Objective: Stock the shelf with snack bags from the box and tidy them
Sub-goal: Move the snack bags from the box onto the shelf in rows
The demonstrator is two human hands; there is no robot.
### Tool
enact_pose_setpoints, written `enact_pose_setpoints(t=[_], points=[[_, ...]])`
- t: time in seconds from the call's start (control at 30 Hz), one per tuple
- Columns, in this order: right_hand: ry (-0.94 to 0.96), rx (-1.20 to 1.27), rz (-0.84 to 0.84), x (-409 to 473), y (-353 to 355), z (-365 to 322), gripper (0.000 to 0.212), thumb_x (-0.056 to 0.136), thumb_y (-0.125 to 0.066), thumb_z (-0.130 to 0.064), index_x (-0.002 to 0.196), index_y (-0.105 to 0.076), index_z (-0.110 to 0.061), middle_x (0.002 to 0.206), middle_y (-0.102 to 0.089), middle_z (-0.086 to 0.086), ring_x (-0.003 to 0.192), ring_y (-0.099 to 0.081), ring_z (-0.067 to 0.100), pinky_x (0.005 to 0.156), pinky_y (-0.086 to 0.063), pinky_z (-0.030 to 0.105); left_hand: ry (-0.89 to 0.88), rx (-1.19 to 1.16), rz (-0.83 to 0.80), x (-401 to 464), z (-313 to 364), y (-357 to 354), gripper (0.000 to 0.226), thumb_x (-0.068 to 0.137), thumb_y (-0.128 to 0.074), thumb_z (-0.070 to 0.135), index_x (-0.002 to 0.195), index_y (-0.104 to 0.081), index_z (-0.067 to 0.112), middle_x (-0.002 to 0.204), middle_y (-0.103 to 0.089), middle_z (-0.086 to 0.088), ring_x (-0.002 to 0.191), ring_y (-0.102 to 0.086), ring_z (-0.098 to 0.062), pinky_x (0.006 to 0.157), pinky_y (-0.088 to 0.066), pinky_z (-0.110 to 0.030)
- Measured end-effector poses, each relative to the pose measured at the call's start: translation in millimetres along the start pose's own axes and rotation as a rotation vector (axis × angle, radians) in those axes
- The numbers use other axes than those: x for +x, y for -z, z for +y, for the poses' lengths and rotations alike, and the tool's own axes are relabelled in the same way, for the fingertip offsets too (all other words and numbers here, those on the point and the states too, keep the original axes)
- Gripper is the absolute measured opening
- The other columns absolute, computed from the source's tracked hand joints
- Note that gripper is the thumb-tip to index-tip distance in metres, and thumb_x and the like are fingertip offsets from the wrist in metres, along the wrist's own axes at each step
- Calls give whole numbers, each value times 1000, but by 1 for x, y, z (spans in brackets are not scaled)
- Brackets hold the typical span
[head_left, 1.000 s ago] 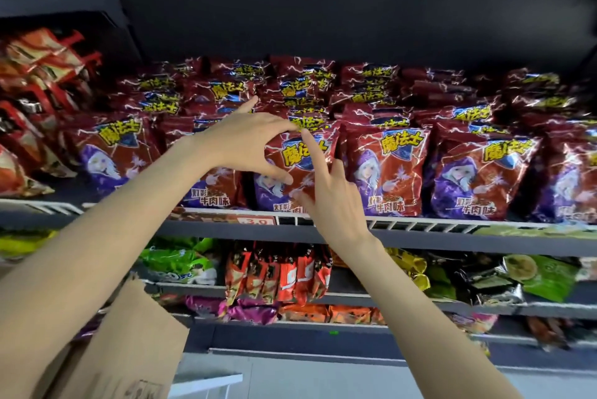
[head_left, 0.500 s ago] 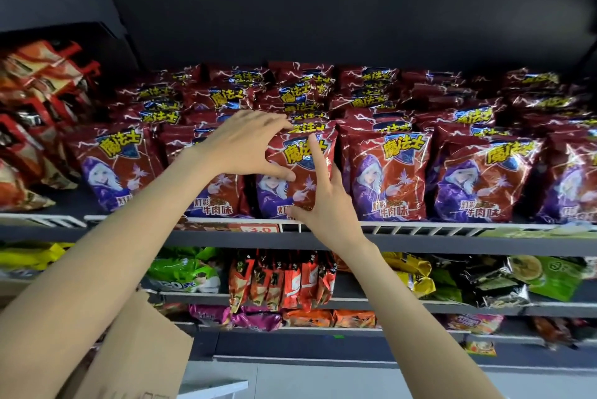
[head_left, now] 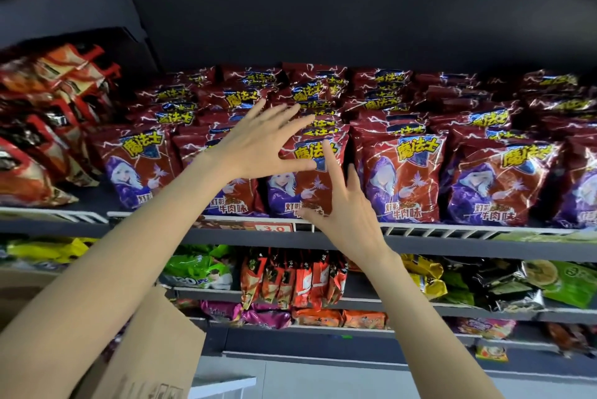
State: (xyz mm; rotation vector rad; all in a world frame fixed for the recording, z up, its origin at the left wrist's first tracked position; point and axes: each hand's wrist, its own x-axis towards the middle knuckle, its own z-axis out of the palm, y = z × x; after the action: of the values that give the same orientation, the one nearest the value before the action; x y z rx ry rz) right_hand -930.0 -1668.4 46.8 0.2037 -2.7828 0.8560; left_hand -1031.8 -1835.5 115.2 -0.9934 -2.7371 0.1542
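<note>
Rows of dark red snack bags with a purple-robed figure fill the dark shelf. One front bag stands upright in the third column from the left. My left hand is spread flat, fingers straight, over the top left of that bag and the bags behind it. My right hand rests with straight fingers against the bag's lower right face, the thumb at its bottom edge. Neither hand curls round anything. A brown cardboard box shows at the lower left under my left forearm.
Orange-red bags crowd the shelf section at far left. Below, a second shelf holds green, orange, yellow and black packets. A red price tag sits on the shelf rail. Pale floor shows at the bottom.
My left hand's fingers have uncurled from the bag's top and spread flat. My right hand stays on the bag's lower right. The view has tilted slightly up.
</note>
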Motion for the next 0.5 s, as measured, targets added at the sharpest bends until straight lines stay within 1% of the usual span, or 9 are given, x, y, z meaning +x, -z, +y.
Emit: enact_pose_setpoints(t=[0.07,0.1,0.17,0.23,0.3,0.33,0.4,0.43,0.5], points=[[15,-40,1,-10,13,-3,92,88,-57,-49,140,18,-51,153,-17,24,121,-50,40,85,-50,43,-33,-22,137,-5,5,6,79,83,-18,74,145,-29,27,151,-32,-3,139,-28,-21,115,-7,-38],[50,-77,67,-15,19,-5,84,90,-54,-46,145,11,-46,151,-25,23,120,-51,38,81,-52,41,-45,-46,221,-10,8,10,70,88,-25,67,140,-40,24,144,-43,-2,134,-38,-20,113,-16,-36],[164,-121,280,-22,31,-10,65,93,-48,-39,149,-17,-30,135,-47,15,107,-57,31,67,-53,34,-45,-92,433,-27,14,15,50,93,-39,52,125,-58,18,122,-63,0,116,-55,-18,102,-34,-33],[313,-47,427,-22,35,-18,43,94,-51,-27,135,-46,-14,116,-58,8,97,-57,23,69,-50,30,-18,-136,675,-54,17,19,30,93,-50,34,105,-69,14,96,-72,2,92,-65,-16,84,-44,-30],[472,83,424,-17,29,-30,27,93,-53,-19,117,-60,-10,105,-62,4,95,-55,20,79,-47,31,68,-161,837,-92,16,19,23,92,-53,23,89,-73,13,75,-72,3,70,-66,-14,68,-47,-26],[542,134,393,-14,24,-39,23,92,-53,-18,111,-63,-10,101,-63,4,95,-55,19,81,-44,31,133,-150,868,-115,15,18,25,93,-51,22,84,-73,13,68,-70,4,62,-65,-13,61,-48,-27],[674,233,305,-11,9,-61,19,92,-53,-17,104,-67,-8,95,-65,3,92,-57,20,82,-40,28,284,-115,847,-167,13,19,32,95,-48,25,79,-73,13,59,-66,5,53,-63,-13,49,-48,-31],[737,283,247,-11,0,-74,19,93,-53,-17,101,-67,-8,93,-66,3,89,-58,19,82,-41,26,371,-102,797,-195,14,20,33,95,-48,28,79,-72,13,58,-66,5,52,-61,-12,47,-48,-31],[841,360,97,-15,-18,-101,19,93,-52,-19,98,-68,-10,90,-67,0,82,-60,15,76,-46,25,588,-114,589,-252,20,24,32,92,-47,39,87,-71,18,64,-68,8,54,-57,-4,52,-49,-24]])
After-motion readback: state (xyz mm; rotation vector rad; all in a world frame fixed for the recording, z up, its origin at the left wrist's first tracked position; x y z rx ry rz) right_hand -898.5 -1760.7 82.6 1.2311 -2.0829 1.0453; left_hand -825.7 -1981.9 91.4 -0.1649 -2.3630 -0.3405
